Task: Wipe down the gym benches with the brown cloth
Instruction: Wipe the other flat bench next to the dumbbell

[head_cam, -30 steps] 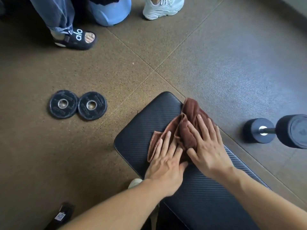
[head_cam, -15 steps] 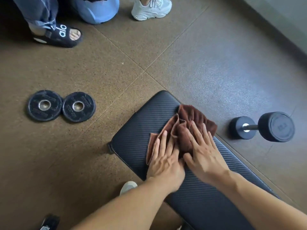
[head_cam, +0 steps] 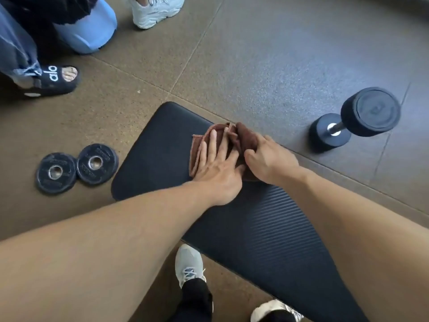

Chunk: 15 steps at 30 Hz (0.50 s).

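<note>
The black ribbed gym bench [head_cam: 160, 145] runs from the centre down to the lower right. A brown cloth [head_cam: 197, 145] lies bunched on its far half, near the right edge. My left hand [head_cam: 218, 166] presses flat on the cloth's left part with straight fingers. My right hand [head_cam: 269, 159] has its fingers curled round the bunched right part of the cloth. Much of the cloth is hidden under both hands.
Two black weight plates [head_cam: 76, 168] lie on the floor left of the bench. A black dumbbell [head_cam: 355, 119] lies on the floor to the right. Other people's feet, a black slide sandal [head_cam: 53, 80] and a white sneaker [head_cam: 155, 10], are at the top left. My own shoes [head_cam: 189, 263] stand below the bench.
My right hand has gone from flat on the cloth to curled round its bunched part. The cloth is gathered tighter between my hands. The camera has shifted closer.
</note>
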Tool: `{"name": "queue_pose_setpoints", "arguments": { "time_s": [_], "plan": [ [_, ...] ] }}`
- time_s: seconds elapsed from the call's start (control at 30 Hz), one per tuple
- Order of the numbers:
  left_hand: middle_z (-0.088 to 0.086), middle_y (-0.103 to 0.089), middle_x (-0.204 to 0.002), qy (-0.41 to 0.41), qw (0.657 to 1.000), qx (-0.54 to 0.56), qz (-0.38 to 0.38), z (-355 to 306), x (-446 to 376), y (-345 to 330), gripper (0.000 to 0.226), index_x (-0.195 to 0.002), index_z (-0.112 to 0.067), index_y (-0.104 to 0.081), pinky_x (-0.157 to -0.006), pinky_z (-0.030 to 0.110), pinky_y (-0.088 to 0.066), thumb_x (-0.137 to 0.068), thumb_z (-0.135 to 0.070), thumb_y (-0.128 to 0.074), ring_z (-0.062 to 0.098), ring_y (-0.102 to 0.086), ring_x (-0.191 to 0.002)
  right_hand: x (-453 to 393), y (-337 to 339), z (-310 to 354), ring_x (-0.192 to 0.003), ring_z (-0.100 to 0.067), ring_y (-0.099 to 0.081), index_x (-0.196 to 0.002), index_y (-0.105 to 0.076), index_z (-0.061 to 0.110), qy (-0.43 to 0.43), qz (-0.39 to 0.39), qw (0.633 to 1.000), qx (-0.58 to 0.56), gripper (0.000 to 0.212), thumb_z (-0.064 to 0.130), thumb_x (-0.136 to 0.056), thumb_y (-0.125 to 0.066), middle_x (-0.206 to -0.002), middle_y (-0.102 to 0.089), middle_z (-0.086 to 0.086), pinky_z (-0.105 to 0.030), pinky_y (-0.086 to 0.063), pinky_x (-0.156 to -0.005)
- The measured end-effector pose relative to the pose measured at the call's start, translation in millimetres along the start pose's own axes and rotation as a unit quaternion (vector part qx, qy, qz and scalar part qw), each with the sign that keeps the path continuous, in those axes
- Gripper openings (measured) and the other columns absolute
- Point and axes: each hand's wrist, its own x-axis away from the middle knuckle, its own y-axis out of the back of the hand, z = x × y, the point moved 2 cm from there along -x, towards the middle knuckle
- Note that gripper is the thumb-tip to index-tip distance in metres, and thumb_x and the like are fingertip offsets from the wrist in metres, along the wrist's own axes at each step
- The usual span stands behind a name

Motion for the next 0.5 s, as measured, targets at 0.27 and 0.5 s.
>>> {"name": "queue_pose_setpoints", "arguments": {
  "time_s": [0.27, 0.5],
  "plan": [
    [0.005, 0.026, -0.166, -0.117, 0.989, 0.046, 0.076, -173.0, 42.6, -95.5, 0.069, -0.161, -0.02, -0.004, -0.118, 0.043, 0.026, -0.104, -0.04, -0.037, 0.023, 0.042, -0.143, 98.3, 51.1, -177.2, -0.124, -0.021, -0.06, -0.139, -0.052, 0.049, -0.094, 0.054, 0.994, -0.034, 0.067, 0.043, -0.074, -0.039, -0.137, -0.066, 0.008, -0.043, -0.046, -0.107],
    [0.001, 0.013, -0.169, -0.187, 0.976, 0.022, 0.107, -241.2, 65.3, -135.7, 0.07, -0.161, -0.021, -0.004, -0.121, 0.039, 0.021, -0.104, -0.042, -0.038, 0.017, 0.033, -0.149, 155.0, 71.1, -244.3, -0.105, -0.018, -0.067, -0.118, -0.065, 0.045, -0.161, 0.042, 0.984, -0.056, 0.04, 0.023, -0.086, -0.056, -0.107, -0.075, 0.009, -0.03, -0.047, -0.084]
  ]
}}
